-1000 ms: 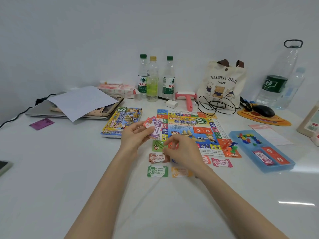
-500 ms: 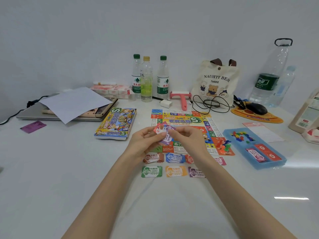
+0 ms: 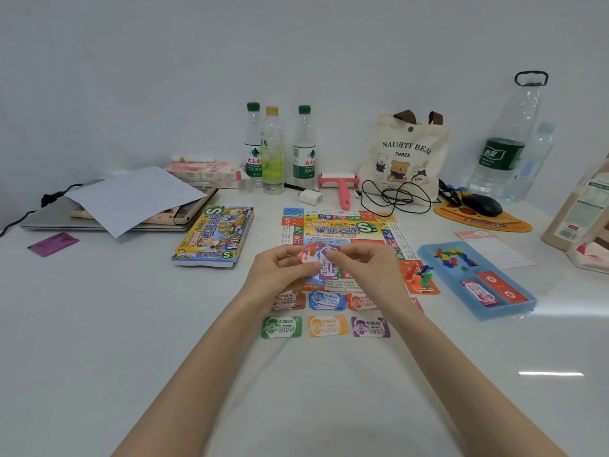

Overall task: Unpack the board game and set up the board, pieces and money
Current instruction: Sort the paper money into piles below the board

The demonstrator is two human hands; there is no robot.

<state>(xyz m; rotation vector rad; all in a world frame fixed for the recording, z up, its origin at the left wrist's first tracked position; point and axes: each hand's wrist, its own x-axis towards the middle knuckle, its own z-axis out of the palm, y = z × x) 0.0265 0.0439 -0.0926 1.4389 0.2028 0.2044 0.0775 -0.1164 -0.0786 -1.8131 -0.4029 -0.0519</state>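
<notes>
The colourful game board lies flat in the middle of the white table. Above its near edge my left hand holds a small stack of paper money, and my right hand pinches the top purple note of that stack. Sorted money piles lie in two rows in front of the board: brown, blue, red, green, orange and purple. Small coloured pawns stand on the board's right corner.
The game box lies left of the board. A blue tray with pieces and cards sits to the right. Bottles, a tote bag, a cable, a mouse, a laptop under paper line the back.
My right hand rose from the table's money piles to the stack in my left hand and now pinches its top note. A blue and a purple pile came into sight.
</notes>
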